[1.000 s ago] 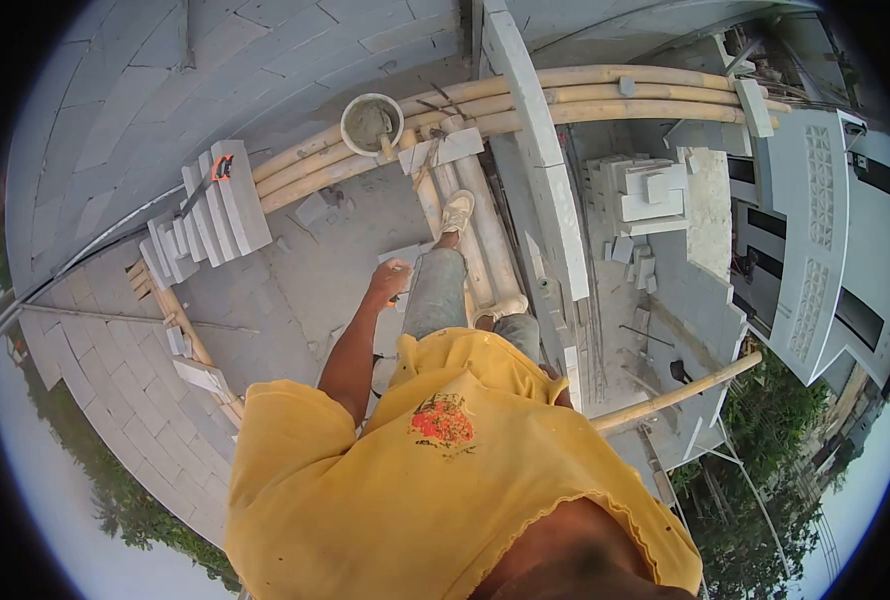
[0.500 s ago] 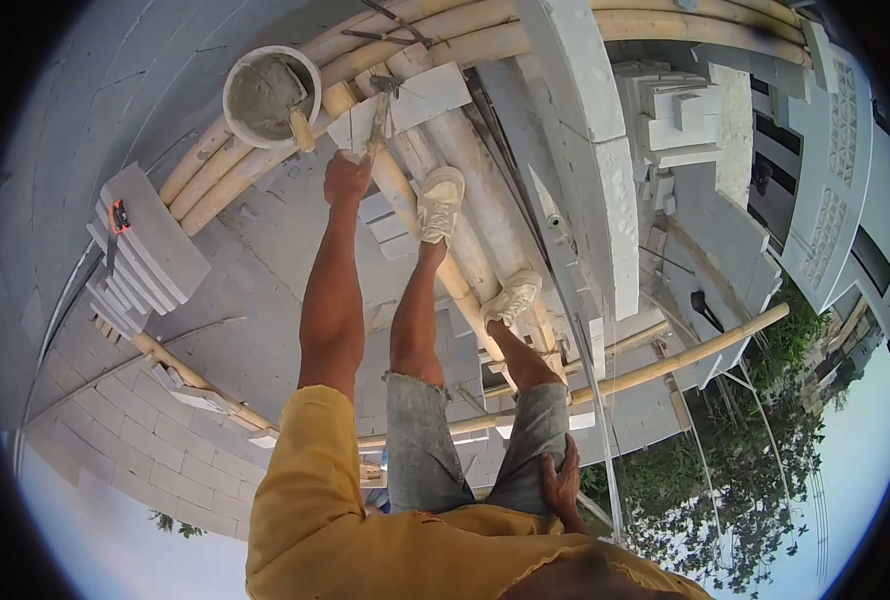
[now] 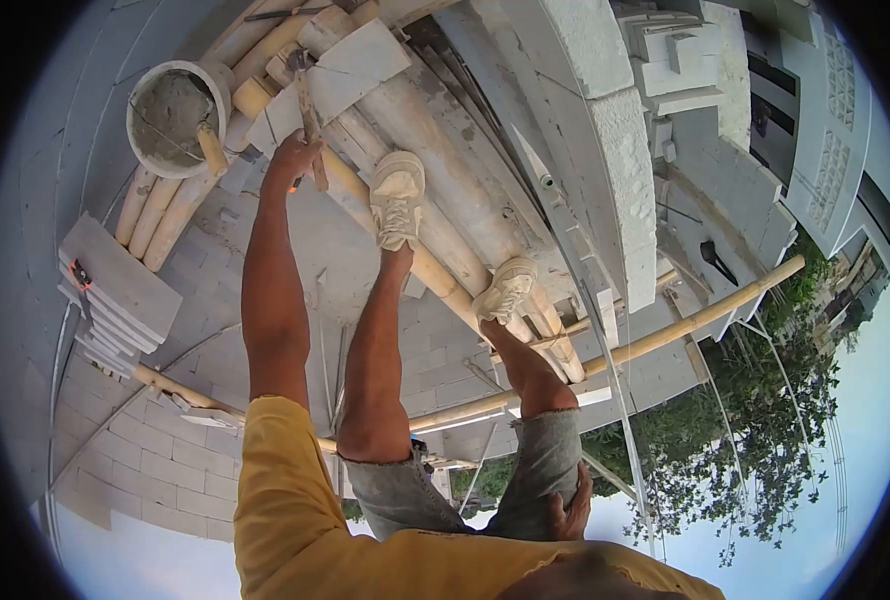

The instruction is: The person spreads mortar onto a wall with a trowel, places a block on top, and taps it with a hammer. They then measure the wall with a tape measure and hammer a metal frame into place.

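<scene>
My left hand (image 3: 293, 158) is stretched out in front of me and closed around the wooden handle of a tool (image 3: 308, 108). The tool's head rests on a flat grey block (image 3: 350, 68) that lies across the bamboo poles (image 3: 435, 270). My right hand (image 3: 571, 508) rests on my right thigh, fingers spread over the denim shorts. My two feet in pale shoes (image 3: 397, 196) stand on the bamboo poles, high above the ground.
A bucket of grey mortar (image 3: 168, 112) with a trowel handle in it sits left of the tool. A stack of grey blocks (image 3: 115, 292) lies further left. A block wall top (image 3: 613, 130) runs along the right. Open drop and trees lie below.
My left hand went from beside my knee out to the tool on the flat block and closed on its handle. My right hand settled on my thigh. The view tilted forward and down.
</scene>
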Tool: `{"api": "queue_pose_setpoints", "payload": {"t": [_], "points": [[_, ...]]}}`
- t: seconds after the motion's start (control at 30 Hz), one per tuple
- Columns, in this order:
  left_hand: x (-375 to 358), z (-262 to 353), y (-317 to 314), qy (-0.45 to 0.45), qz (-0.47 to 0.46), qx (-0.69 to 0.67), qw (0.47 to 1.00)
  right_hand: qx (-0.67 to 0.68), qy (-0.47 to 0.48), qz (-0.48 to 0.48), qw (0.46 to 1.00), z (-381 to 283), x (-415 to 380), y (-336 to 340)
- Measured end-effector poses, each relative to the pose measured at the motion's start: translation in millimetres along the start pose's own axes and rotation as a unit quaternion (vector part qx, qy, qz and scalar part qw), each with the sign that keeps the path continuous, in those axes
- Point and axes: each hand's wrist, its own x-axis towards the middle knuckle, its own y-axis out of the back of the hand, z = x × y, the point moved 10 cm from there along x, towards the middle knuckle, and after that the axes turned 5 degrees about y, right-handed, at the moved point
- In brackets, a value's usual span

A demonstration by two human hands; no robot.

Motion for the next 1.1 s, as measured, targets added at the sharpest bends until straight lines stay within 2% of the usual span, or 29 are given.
{"api": "queue_pose_setpoints", "payload": {"t": [0.07, 0.2, 0.23, 0.27, 0.33, 0.37, 0.4, 0.5, 0.57, 0.6, 0.67, 0.73, 0.77, 0.83, 0.87, 0.9, 0.93, 0.97, 1.03, 1.1], "points": [[-55, 34, -3, -0.026, -0.049, -0.185, 0.981, 0.007, 0.008, -0.001, 1.0, 0, -4, 2], [-147, 54, -30, -0.065, -0.14, -0.29, 0.945, 0.001, 0.05, 0.001, 0.999, 0, -14, 3], [-204, 76, -33, -0.055, -0.159, -0.262, 0.95, -0.01, 0.063, 0.003, 0.998, 1, -22, 3], [-257, 94, -41, -0.053, -0.174, -0.271, 0.945, -0.006, 0.038, -0.019, 0.999, -5, -24, 4], [-326, 100, -83, -0.104, -0.282, -0.275, 0.913, 0.014, 0.121, 0.022, 0.992, -30, -31, 13], [-370, 102, -102, -0.103, -0.312, -0.264, 0.907, 0.024, 0.165, 0.047, 0.985, -48, -34, 21], [-414, 108, -117, -0.124, -0.299, -0.281, 0.904, 0.099, 0.194, 0.065, 0.974, -84, -36, 42], [-568, 151, -135, -0.148, -0.4, -0.203, 0.881, 0.22, 0.249, 0.039, 0.942, -182, -58, 82], [-641, 157, -160, -0.149, -0.45, -0.195, 0.859, 0.147, 0.319, 0.053, 0.935, -228, -89, 103], [-669, 168, -154, -0.167, -0.432, -0.171, 0.87, 0.109, 0.351, 0.058, 0.928, -242, -106, 111], [-723, 188, -138, -0.201, -0.396, -0.122, 0.888, 0.201, 0.288, 0.115, 0.929, -225, -128, 133], [-769, 207, -133, -0.295, -0.382, -0.063, 0.874, 0.313, 0.237, 0.132, 0.91, -201, -152, 143], [-790, 218, -136, -0.345, -0.375, -0.032, 0.86, 0.287, 0.268, 0.147, 0.908, -200, -166, 155], [-808, 215, -150, -0.376, -0.348, 0.038, 0.858, 0.236, 0.324, 0.185, 0.897, -192, -193, 174], [-818, 217, -154, -0.386, -0.335, 0.074, 0.856, 0.274, 0.324, 0.209, 0.881, -179, -202, 183], [-828, 227, -156, -0.4, -0.32, 0.109, 0.852, 0.314, 0.292, 0.191, 0.883, -163, -201, 185], [-871, 237, -147, -0.302, -0.352, 0.08, 0.882, 0.355, 0.262, 0.171, 0.881, -145, -201, 185], [-869, 223, -163, -0.224, -0.398, 0.041, 0.889, 0.396, 0.232, 0.15, 0.876, -127, -200, 184], [-859, 166, -196, -0.055, -0.471, -0.034, 0.879, 0.412, 0.22, 0.173, 0.867, -90, -202, 169], [-869, 135, -200, 0.0, -0.433, -0.106, 0.895, 0.406, 0.196, 0.177, 0.875, -49, -200, 163]]}}
